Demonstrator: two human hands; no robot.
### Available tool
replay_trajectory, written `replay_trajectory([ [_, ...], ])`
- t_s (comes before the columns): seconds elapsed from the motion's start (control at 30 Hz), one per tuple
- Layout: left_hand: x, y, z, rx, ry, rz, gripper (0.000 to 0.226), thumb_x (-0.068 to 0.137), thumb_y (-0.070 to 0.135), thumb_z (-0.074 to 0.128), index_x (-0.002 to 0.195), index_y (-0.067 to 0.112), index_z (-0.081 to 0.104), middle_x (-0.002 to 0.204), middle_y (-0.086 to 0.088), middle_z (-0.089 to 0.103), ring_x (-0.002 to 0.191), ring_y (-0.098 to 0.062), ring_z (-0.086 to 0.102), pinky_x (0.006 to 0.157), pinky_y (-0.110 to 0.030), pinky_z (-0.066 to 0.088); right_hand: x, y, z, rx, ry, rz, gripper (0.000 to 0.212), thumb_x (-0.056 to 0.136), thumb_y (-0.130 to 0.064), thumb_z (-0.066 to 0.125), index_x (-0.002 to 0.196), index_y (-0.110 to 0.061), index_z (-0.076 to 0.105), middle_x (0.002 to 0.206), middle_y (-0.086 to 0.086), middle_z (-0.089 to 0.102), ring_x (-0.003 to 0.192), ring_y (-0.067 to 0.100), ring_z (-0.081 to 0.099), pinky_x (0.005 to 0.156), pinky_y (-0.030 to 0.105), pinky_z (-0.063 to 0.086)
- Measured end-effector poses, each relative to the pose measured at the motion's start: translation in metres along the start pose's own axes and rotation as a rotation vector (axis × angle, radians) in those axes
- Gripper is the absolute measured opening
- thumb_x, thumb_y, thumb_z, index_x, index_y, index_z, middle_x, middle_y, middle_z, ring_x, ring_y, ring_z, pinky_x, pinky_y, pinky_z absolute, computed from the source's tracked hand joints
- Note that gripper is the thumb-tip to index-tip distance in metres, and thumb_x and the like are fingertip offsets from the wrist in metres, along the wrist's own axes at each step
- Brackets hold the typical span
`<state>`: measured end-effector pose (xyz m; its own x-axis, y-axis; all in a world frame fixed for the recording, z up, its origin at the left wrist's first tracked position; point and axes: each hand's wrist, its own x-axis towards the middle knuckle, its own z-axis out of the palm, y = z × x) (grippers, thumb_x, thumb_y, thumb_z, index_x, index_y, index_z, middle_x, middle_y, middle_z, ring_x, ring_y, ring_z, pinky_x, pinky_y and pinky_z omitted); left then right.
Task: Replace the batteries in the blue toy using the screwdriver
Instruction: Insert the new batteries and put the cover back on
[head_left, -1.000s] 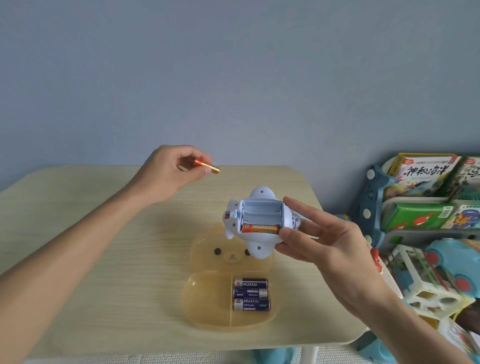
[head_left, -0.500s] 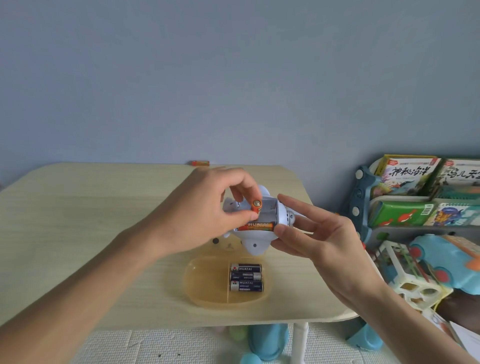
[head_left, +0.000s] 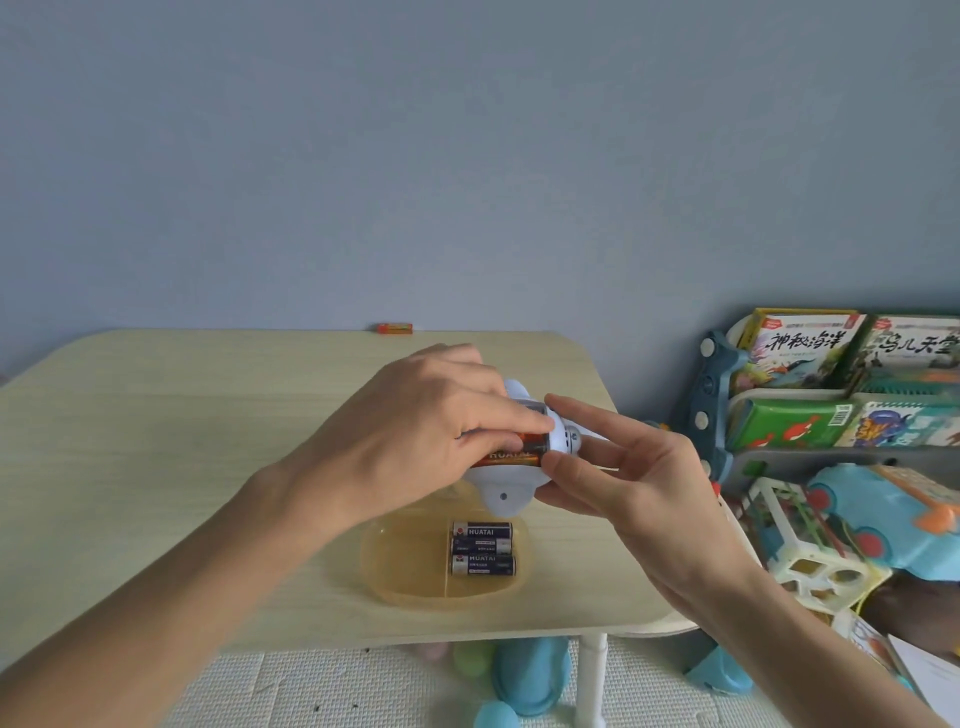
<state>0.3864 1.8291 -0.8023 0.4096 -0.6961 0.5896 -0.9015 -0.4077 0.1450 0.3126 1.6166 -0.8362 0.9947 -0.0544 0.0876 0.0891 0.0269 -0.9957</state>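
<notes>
"Blue toy (head_left: 506, 491) first: where is it?"

"Up off the desk (head_left: 156, 415), just above the amber tray (head_left: 400, 571). The right hand (head_left: 623, 483) grips its right end, thumb below and fingers over the top. The open battery bay (head_left: 537, 410) faces up."

"And the left hand?"

"The left hand (head_left: 415, 431) reaches into the bay, thumb and forefinger pinching an orange battery (head_left: 530, 439). A second orange battery (head_left: 506, 457) lies in the slot just beside it, nearer the person."

"How far along, would you say?"

"The bay is uncovered, so the unscrewing looks done. I can't find the cover or the screwdriver anywhere. A loose orange battery (head_left: 395, 328) lies at the desk's far edge, well apart from everything else. I'd judge that's one old cell out, with two left to pull."

"Fresh ones?"

"Three dark batteries (head_left: 483, 548) lie side by side in the tray, right under the toy. None is in the bay yet."

"So what remains?"

"By my reckoning: empty the bay, load the dark three, refit the cover and screw it down. Roughly a third done."

"Anything else around?"

"Picture books (head_left: 802, 345) stand to the right, and plastic toys (head_left: 883, 514) sit below them."
</notes>
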Motion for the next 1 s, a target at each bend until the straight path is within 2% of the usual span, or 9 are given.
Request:
replay_trajectory([
  [0.2,-0.002,0.003,-0.001,0.064,0.013,0.102,0.016,0.093,0.023,0.077,0.107,0.023,0.085,0.09,0.005,0.081,0.077,-0.021,0.072,0.076,-0.034,0.056,-0.001,0.0,0.003,-0.049,0.032,0.002,0.043,0.091,0.003,0.075,0.116,-0.032,0.077,0.099,0.008,0.086,0.094,0.031,0.083,0.088,0.043,0.067],
  [0.33,-0.003,0.005,-0.003,0.083,-0.049,0.11,0.014,0.096,0.021,0.074,0.104,0.025,0.084,0.088,0.006,0.08,0.078,-0.021,0.071,0.077,-0.036,0.058,-0.004,0.001,0.006,-0.087,0.05,-0.026,0.043,0.09,0.003,0.076,0.114,-0.033,0.077,0.098,0.005,0.086,0.098,0.035,0.082,0.096,0.056,0.063],
  [0.5,-0.003,0.003,-0.002,0.174,-0.094,0.138,0.02,0.096,0.02,0.065,0.091,0.019,0.084,0.081,0.005,0.078,0.078,-0.025,0.065,0.074,-0.042,0.055,-0.006,0.005,0.007,-0.069,0.072,-0.022,0.043,0.089,0.004,0.075,0.116,-0.03,0.078,0.097,0.006,0.086,0.097,0.037,0.081,0.095,0.058,0.063],
  [0.6,-0.006,0.0,0.002,0.187,-0.064,0.125,0.018,0.094,0.02,0.068,0.093,0.02,0.086,0.083,0.008,0.079,0.08,-0.025,0.062,0.071,-0.04,0.056,-0.003,0.009,0.008,-0.073,0.079,0.004,0.045,0.089,0.001,0.076,0.126,-0.024,0.075,0.098,0.007,0.086,0.094,0.034,0.083,0.096,0.055,0.063],
  [0.67,-0.007,-0.003,0.005,0.167,-0.025,0.102,0.017,0.096,0.022,0.07,0.097,0.021,0.087,0.089,0.008,0.081,0.084,-0.025,0.063,0.074,-0.037,0.056,0.0,0.009,0.007,-0.059,0.076,0.016,0.045,0.09,-0.002,0.076,0.129,-0.023,0.074,0.099,0.008,0.086,0.096,0.031,0.083,0.096,0.051,0.063],
  [0.77,-0.006,-0.013,0.004,0.005,0.098,-0.024,0.014,0.094,0.025,0.076,0.102,0.02,0.087,0.1,0.006,0.082,0.09,-0.021,0.064,0.08,-0.03,0.055,0.005,0.003,0.003,0.009,0.069,0.021,0.044,0.092,-0.002,0.074,0.132,-0.019,0.072,0.103,0.009,0.086,0.103,0.032,0.081,0.092,0.044,0.065],
  [0.87,-0.005,-0.043,-0.004,-0.2,0.255,-0.294,0.011,0.091,0.024,0.08,0.101,0.022,0.085,0.097,0.006,0.082,0.089,-0.016,0.07,0.079,-0.034,0.054,0.011,0.0,-0.001,0.027,0.078,0.027,0.044,0.094,-0.002,0.072,0.136,-0.017,0.07,0.106,0.008,0.085,0.102,0.03,0.082,0.091,0.041,0.066],
  [0.93,-0.002,-0.078,-0.005,-0.215,0.233,-0.462,0.01,0.091,0.024,0.082,0.101,0.024,0.085,0.099,0.007,0.081,0.093,-0.014,0.073,0.079,-0.031,0.054,0.013,0.002,-0.002,0.024,0.079,0.038,0.044,0.095,-0.003,0.071,0.136,-0.018,0.07,0.107,0.008,0.085,0.103,0.03,0.082,0.091,0.04,0.066],
  [1.0,0.001,-0.118,0.0,-0.138,0.139,-0.594,0.017,0.089,0.031,0.085,0.105,0.023,0.085,0.104,0.007,0.081,0.099,-0.013,0.073,0.075,-0.014,0.047,0.014,0.005,-0.002,0.019,0.071,0.051,0.045,0.095,-0.003,0.071,0.136,-0.019,0.069,0.107,0.007,0.085,0.103,0.029,0.082,0.089,0.036,0.066],
])
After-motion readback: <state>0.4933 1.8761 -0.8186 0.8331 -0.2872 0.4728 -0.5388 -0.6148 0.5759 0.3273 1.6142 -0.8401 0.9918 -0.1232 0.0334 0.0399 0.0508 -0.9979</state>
